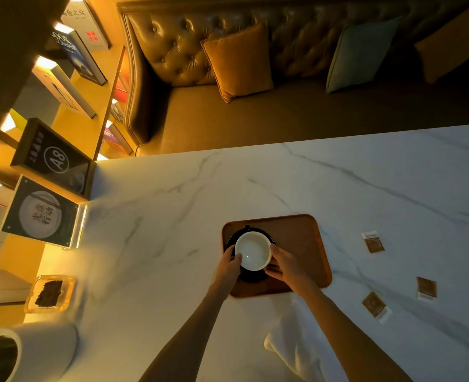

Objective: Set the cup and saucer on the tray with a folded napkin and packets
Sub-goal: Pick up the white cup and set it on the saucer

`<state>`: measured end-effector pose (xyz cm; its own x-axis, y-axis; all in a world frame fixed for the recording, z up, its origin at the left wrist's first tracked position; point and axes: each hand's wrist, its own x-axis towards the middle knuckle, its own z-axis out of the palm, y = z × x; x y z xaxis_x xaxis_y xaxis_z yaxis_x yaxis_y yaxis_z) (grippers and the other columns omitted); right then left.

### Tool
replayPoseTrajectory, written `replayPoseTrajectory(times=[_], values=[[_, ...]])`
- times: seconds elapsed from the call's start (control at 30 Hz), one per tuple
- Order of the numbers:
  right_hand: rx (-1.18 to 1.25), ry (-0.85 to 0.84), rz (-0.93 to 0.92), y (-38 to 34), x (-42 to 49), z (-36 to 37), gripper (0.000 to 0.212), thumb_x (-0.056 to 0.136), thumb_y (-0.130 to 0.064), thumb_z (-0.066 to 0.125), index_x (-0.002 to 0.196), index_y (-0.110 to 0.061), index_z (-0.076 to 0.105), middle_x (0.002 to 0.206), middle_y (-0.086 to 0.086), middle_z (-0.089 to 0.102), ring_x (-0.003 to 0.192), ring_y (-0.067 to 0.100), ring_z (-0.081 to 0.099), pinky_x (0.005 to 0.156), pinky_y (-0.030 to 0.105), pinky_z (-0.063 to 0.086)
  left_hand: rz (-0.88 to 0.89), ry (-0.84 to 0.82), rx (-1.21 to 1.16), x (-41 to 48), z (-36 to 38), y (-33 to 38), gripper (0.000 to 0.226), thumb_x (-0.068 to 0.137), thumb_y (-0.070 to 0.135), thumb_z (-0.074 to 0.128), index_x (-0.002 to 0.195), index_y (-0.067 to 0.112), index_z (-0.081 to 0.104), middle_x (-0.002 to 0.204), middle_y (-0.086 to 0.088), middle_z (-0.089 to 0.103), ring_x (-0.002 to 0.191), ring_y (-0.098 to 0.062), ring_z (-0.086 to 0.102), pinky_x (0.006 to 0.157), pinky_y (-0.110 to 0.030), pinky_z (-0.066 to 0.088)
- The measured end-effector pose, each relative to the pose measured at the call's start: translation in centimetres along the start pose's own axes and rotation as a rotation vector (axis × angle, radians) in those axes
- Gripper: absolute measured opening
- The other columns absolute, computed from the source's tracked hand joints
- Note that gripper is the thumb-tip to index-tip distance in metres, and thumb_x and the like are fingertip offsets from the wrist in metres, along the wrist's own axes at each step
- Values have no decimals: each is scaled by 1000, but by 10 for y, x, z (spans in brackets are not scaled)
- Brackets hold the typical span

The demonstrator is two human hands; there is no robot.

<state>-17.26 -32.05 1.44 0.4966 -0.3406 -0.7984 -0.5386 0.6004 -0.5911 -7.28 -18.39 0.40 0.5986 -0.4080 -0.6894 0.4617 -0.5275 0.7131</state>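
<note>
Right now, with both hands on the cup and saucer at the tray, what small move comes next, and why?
Probably release and reach for the napkin. The cup and dark saucer already sit on the tray's left side, left hand and right hand beside them. The napkin lies unfolded near the table edge; three packets wait off-tray.

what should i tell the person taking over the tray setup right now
Left hand and right hand: both grip the sides of the cup and its dark saucer.
Cup and saucer sit on the left half of the wooden tray; the right half is bare.
White napkin lies on the marble table near the person, under the right forearm, not on the tray.
Three packets lie on the table right of the tray.
Done: cup and saucer on the tray.
Left: let go, put the napkin, folded, and the packets on the tray.
</note>
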Motion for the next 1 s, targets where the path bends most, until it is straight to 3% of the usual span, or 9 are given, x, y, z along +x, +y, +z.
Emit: replayPoseTrajectory(times=[0.13,0.43,0.63,1.0], values=[[-44,38,5,0,3,2,40,97,-25,51,135,-13,48,119,12,58,109,28,57,93,41,53,10,-2,33,1,-1,1,43,101,23,42,144,17,38,136,-10,50,121,-27,50,105,-49,46],[-107,57,-26,3,9,5,41,99,-23,47,137,-12,44,130,18,53,105,27,58,88,40,53,4,-12,68,-1,-2,4,40,101,23,40,141,18,38,131,-11,51,117,-28,51,101,-51,49],[-55,55,24,5,9,11,49,99,-32,44,142,-11,37,141,18,44,125,37,48,101,44,44,-5,-16,75,-2,-1,5,39,101,24,40,140,19,37,120,-4,49,105,-22,52,100,-49,51],[-36,74,47,1,8,11,46,99,-25,47,140,-6,40,140,20,46,124,37,49,98,42,45,1,-18,103,-1,0,7,35,102,19,38,136,15,37,117,-6,50,102,-22,52,96,-48,51]])
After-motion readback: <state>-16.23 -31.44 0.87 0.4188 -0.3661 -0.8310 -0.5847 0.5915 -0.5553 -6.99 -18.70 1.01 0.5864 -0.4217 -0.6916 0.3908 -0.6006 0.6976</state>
